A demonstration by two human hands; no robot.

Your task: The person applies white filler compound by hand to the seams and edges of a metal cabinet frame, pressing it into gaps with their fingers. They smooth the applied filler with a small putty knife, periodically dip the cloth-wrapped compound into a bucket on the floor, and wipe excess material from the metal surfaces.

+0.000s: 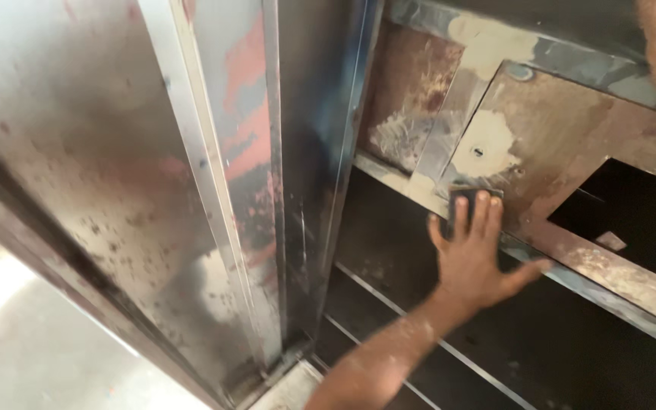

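Hand flat on the sanding pad, up against the panel

My left hand [474, 254] presses, fingers spread, a small dark rectangular sanding pad [471, 202] onto the rusty brown metal panel [571, 144]; pale filler patch [486, 146] just above; right hand I can't see.

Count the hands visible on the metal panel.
1. One hand presses a dark sanding block flat against the rusty panel, by the pale filler patch. The other hand is out of view.
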